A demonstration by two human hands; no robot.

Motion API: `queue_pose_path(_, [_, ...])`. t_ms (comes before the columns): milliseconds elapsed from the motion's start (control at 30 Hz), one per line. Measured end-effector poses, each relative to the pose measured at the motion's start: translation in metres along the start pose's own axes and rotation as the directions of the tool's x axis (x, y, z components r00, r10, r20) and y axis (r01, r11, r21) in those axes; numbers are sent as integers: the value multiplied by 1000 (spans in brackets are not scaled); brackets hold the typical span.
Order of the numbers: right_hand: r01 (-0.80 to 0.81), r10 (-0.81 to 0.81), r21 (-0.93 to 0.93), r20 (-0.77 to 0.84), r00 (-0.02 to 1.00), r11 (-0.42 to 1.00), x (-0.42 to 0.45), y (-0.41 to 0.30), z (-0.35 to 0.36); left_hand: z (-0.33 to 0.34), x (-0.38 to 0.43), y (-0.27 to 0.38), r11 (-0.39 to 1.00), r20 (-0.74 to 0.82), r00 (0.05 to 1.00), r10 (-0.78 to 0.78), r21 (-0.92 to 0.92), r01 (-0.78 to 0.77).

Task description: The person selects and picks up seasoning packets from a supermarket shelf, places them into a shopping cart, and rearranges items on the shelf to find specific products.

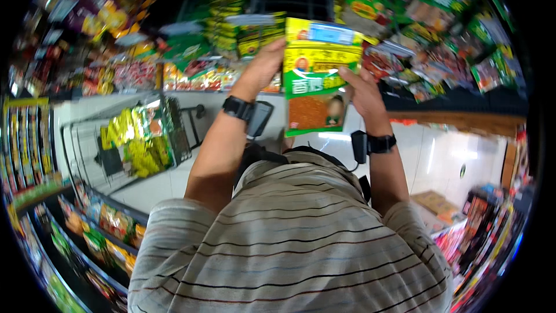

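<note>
A yellow and green food packet (315,113) with a reddish-brown pictured filling is held upright in front of me, its printed face toward me. My left hand (267,65) grips its left edge, the fingers mostly hidden behind it. On the right edge, my right hand (364,87) pinches it with the thumb across the front. A pale blue label holder (331,33) overlaps the packet's top. Whether the packet also hangs on a hook there, I cannot tell. Dark straps with small devices sit on both wrists.
Hanging packets (228,4) and shelf goods (434,52) line the display ahead, blurred. A wire shopping cart (69,148) at left holds several yellow-green packets (145,152). Stocked shelves (82,243) stand at lower left, and a cardboard box (434,203) lies at right.
</note>
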State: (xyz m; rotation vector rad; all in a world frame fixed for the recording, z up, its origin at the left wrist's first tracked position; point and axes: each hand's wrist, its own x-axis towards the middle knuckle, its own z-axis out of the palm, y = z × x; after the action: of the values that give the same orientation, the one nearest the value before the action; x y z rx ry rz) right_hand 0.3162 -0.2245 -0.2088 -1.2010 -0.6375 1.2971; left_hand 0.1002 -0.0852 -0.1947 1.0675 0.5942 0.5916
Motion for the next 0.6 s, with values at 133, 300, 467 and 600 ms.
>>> queue_pose_path(133, [-43,39,56,81,996,997,3,11,1,-8,-19,-16,991,4,997,74,113,-74])
queue_pose_path(300, [-120,109,39,219,970,992,2,21,29,-22,-63,-26,991,-128,989,-72,-125,56])
queue_pose_path(467, [-115,118,-26,309,944,993,13,31,76,-57,-110,-46,969,-262,964,32,-229,-94])
queue_pose_path(600, [-143,146,-34,336,930,989,21,41,116,-77,-150,-37,942,-333,940,75,-287,-177])
